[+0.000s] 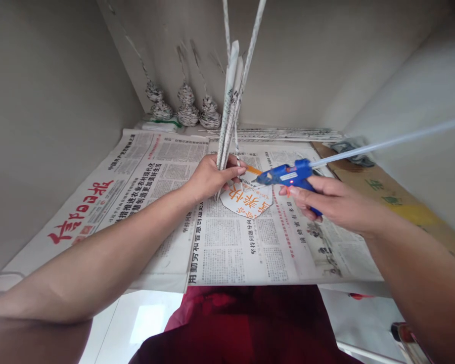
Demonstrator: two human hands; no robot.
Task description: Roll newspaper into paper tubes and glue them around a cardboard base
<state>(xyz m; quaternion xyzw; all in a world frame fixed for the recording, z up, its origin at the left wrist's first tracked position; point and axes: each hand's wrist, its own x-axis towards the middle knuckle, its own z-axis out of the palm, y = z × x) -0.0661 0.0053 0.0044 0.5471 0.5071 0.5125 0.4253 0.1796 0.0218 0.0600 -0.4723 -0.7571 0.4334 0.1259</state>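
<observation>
My left hand [220, 177] is closed around a bundle of rolled paper sticks [231, 106], which stand nearly upright in its grip. Right beside its fingers lies a white cardboard piece [249, 202] with cut corners and orange printed characters. In my right hand [322, 199] is a blue hot glue gun [288, 174], its small light glowing red. A long clear glue stick [382, 144] juts out of the gun's back. The nozzle points left, just over the cardboard; whether it touches is unclear. An orange strip [253, 170] shows behind the cardboard.
Newspaper sheets [235, 253] cover the table. Woven paper gourd shapes [187, 106] stand along the back wall at left. More paper sticks [280, 134] lie at the back. A brown cardboard sheet [387, 197] with a crumpled clear bag [352, 151] is at right.
</observation>
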